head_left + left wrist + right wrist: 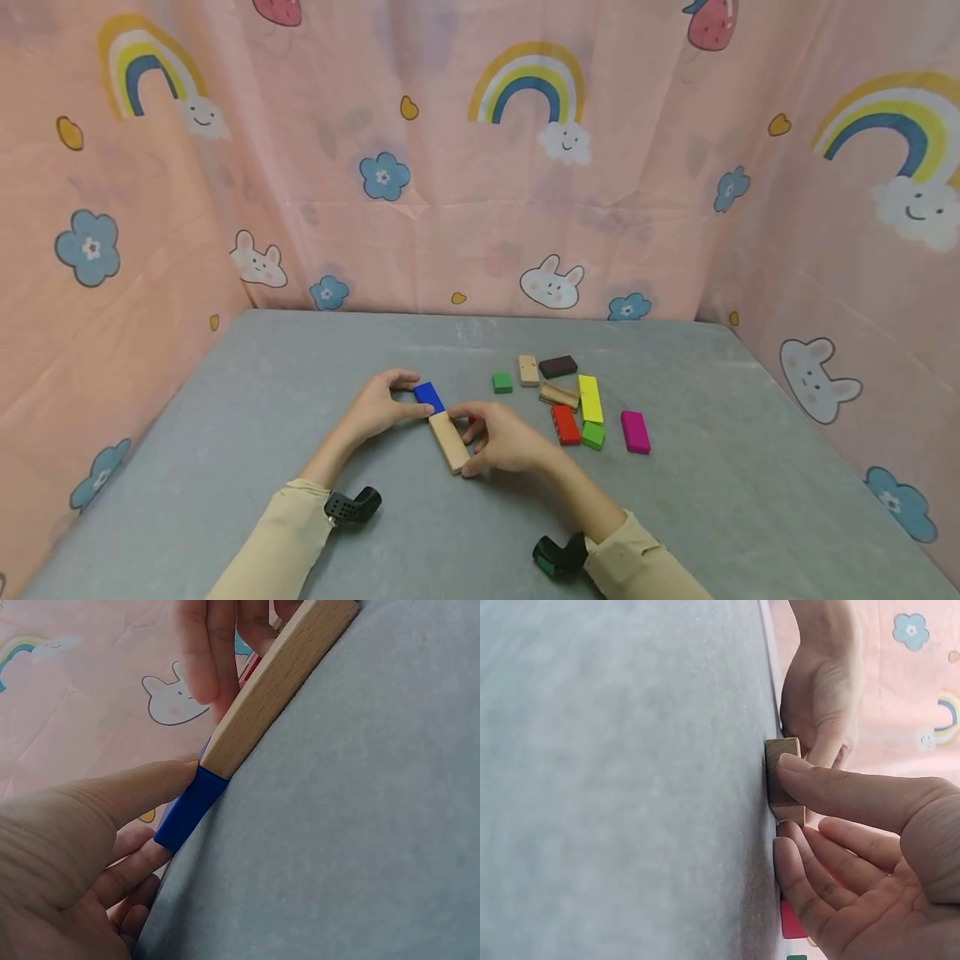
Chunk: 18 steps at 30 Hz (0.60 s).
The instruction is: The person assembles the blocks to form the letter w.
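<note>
A blue block [429, 398] lies on the table, end to end with a longer plain wooden block [449, 442]. My left hand [378, 408] holds the blue block, thumb near the joint and a fingertip at its far end, as the left wrist view [191, 810] shows with the blue side facing. At the wooden block is my right hand [510, 437], its thumb on the near end [784, 776] and its index finger by the joint. A bit of red shows among the right fingers in the head view; what it belongs to is mostly hidden.
Right of the hands lie a green block [502, 382], a wooden block [528, 371], a dark brown block [558, 367], another wooden piece [559, 395], a yellow block [590, 400], a red block [566, 425], a second green block [592, 436] and a magenta block [635, 432]. A patterned curtain [450, 217] surrounds the table.
</note>
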### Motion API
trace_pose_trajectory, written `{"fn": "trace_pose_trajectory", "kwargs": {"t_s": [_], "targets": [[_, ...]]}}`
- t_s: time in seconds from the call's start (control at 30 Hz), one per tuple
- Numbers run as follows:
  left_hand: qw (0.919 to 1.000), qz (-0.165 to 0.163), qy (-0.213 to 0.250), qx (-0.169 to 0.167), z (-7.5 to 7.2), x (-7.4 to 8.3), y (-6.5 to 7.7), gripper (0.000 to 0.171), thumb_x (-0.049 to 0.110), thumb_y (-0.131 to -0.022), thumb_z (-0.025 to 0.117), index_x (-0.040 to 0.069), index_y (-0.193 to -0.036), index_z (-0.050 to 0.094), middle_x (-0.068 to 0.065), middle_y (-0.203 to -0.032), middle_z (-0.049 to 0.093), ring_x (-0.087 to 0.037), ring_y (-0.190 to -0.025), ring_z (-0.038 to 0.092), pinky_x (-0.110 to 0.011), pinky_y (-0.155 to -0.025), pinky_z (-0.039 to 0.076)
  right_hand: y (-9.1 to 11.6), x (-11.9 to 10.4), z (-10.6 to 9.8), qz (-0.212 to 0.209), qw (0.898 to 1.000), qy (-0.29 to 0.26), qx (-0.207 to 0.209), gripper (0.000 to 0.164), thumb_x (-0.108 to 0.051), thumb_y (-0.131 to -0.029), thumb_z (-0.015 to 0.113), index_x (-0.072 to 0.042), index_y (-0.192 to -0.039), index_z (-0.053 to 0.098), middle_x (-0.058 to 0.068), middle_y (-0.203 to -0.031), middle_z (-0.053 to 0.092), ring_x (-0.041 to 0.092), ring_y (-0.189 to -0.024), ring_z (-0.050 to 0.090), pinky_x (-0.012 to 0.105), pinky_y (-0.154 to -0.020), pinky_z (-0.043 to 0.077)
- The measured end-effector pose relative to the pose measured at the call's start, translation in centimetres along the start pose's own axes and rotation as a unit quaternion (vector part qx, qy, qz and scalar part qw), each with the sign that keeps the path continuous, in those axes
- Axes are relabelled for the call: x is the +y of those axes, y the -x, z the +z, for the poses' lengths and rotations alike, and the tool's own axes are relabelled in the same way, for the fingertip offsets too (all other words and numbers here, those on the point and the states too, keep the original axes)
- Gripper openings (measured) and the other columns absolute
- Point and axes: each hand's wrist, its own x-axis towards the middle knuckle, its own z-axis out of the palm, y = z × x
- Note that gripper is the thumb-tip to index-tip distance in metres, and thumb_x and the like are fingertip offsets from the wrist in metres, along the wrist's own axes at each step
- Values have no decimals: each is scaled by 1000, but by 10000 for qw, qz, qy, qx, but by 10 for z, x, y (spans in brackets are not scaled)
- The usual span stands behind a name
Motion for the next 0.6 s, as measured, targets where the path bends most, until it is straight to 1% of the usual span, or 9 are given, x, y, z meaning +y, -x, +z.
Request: {"fn": "trace_pose_trajectory", "kwargs": {"t_s": [0.3,0.6], "targets": [[10000,69,60,-25,0,1,0,60,24,-77,87,1,-126,62,-9,-114,66,-27,-108,58,-47,-96,43,0,0,-1,79,9999,-72,-20,72,4,-70,87,-7,-134,58,3,-113,60,23,-87,61,31,-66,54],[10000,53,41,-36,0,1,0,61,24,-76,88,2,-127,62,-7,-114,66,-26,-108,58,-46,-97,42,1,0,-1,71,10000,-67,-7,72,3,-70,87,-7,-135,57,3,-111,60,24,-85,61,31,-66,54]]}}
